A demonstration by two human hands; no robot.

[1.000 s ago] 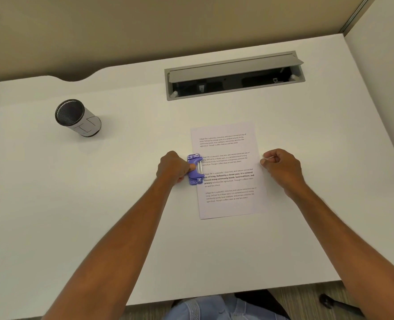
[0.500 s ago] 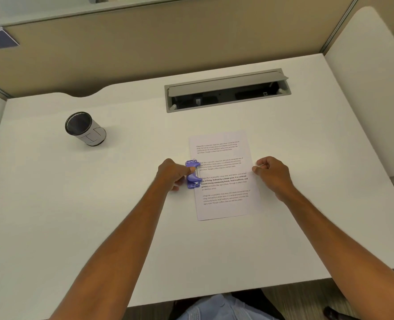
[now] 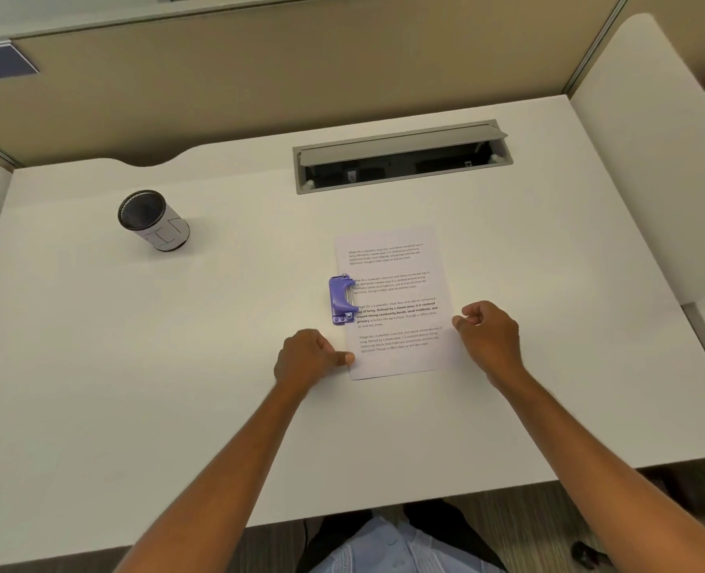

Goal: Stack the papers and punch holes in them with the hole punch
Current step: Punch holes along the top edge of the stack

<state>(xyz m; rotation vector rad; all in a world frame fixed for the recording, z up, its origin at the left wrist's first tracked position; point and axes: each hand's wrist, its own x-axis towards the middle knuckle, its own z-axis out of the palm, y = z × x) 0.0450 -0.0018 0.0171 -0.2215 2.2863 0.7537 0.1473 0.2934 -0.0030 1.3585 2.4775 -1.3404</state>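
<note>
While your two forearms reach in from the near edge of the white bench, the papers lie flat near its middle, printed side up, their long edges running away from you and tilted a little. Your left hand sits at the near left corner of the sheets, its fingers curled in and the thumb tip touching the paper's edge; it may be pinching that corner, though the view does not show a firm hold. Your right hand rests at the right edge of the sheets, low down, fingers curled narrow into a loose fist; whether they grip the paper you cannot tell from here. Neither hand touches the purple hole punch, which sits on the left edge of the papers about halfway along, its mouth facing over the sheet. Well apart to the far left stands a dark mesh pen cup wrapped in a pale sleeve. Beyond the papers, a grey cable hatch in the bench stands open.
</note>
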